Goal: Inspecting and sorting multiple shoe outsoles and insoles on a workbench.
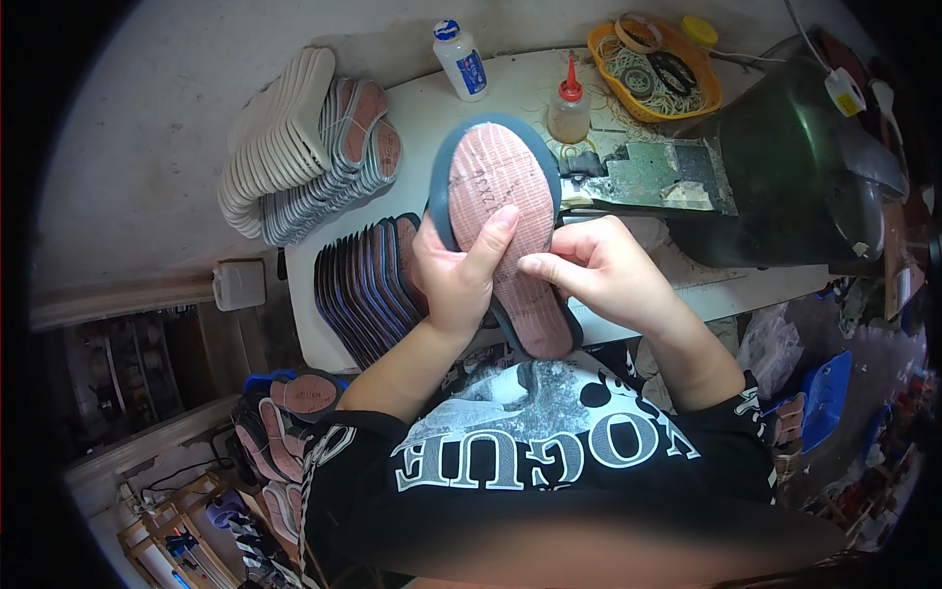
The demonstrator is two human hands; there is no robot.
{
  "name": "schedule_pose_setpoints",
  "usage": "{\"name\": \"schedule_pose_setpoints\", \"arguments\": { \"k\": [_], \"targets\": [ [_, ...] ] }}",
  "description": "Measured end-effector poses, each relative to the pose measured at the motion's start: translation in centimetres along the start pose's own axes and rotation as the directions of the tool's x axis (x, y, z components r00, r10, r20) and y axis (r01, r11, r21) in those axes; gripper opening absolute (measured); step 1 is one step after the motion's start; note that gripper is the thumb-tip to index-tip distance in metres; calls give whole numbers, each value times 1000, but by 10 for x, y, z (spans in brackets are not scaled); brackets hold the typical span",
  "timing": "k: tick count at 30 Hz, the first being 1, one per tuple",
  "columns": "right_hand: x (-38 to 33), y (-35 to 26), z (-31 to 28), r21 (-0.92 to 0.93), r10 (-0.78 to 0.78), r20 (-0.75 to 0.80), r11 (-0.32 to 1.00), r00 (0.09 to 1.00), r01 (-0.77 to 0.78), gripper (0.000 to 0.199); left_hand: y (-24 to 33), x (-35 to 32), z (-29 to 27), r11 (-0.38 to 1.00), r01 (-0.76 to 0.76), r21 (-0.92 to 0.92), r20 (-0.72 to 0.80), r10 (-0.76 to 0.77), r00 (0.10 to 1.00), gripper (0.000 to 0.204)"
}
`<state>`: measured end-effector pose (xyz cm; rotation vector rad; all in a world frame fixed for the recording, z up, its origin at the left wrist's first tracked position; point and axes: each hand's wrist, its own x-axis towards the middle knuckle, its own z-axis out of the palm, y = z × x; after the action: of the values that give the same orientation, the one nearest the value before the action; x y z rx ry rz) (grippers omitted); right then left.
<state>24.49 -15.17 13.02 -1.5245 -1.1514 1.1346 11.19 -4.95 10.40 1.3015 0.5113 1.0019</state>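
A shoe sole (505,177) with a pink, line-patterned face and a dark teal rim is held up in front of my chest, its wide end away from me. My left hand (461,270) grips it from the left, with the thumb lying across the pink face. At the narrower middle, my right hand (603,265) pinches the right edge between thumb and curled fingers. The fingertips behind the sole are hidden. Just left of my left hand, a row of dark-edged soles (363,285) stands packed together on the white table (412,108).
Bundled white and grey soles (285,147) rise at the back left. Behind the held sole stand a white bottle (461,64) and a red-tipped squeeze bottle (569,108). A yellow basket (706,98) holds bands. The dark green machine (785,167) occupies the right; more soles (304,395) lie lower left.
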Motion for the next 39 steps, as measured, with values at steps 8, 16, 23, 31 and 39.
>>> {"name": "schedule_pose_setpoints", "arguments": {
  "k": [8, 16, 23, 31, 39],
  "targets": [
    [-8, 24, 3, 348, 22, 156, 934, 988, -75, 30, -12, 29, -6, 884, 368, -288, -43, -395, 918, 33],
    [-47, 23, 21, 611, 214, 124, 753, 969, -244, 20, -31, 51, 5, 919, 377, -117, -33, -383, 923, 34],
    [-46, 26, 39, 787, 220, -62, 611, 973, -88, 25, -32, 73, 19, 883, 460, -93, 50, -458, 888, 34],
    [-11, 20, 45, 815, 270, -235, 579, 934, 38, 21, -45, 134, -10, 764, -54, 643, 170, -73, 983, 69],
    [7, 19, 41, 817, 295, -271, 574, 916, 56, 25, 12, 173, 8, 422, -863, 278, 954, -227, 197, 54]
  ]
}}
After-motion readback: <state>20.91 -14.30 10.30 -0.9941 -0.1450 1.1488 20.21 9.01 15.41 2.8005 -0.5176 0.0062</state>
